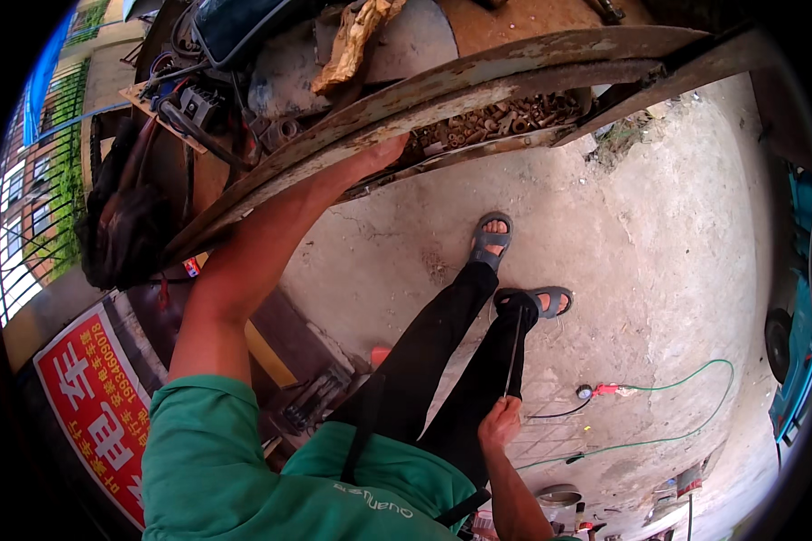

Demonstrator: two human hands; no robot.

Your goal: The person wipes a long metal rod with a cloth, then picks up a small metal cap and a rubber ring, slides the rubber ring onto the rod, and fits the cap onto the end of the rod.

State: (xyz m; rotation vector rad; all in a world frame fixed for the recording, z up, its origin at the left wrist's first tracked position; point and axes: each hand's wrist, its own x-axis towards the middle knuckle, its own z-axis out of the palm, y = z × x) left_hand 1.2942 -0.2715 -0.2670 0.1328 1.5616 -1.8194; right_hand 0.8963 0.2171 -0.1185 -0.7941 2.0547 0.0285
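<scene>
My left arm stretches up to a rusty metal tray under the bench's edge. The tray holds a heap of small rusty nuts and bolts. Only the back part of my left hand shows at the tray's left end; its fingers are hidden by the bench edge, so whether they hold anything is unclear. Down by my right leg, my right hand is closed around the end of a long thin metal rod, which points up toward my feet. The rod's handle, if it has one, is covered by my fist.
On the bench lie a crumpled brown glove or cloth, a dark case and tangled parts and cables. A green hose with a red gauge fitting crosses the concrete floor. A red sign stands left; a teal vehicle right.
</scene>
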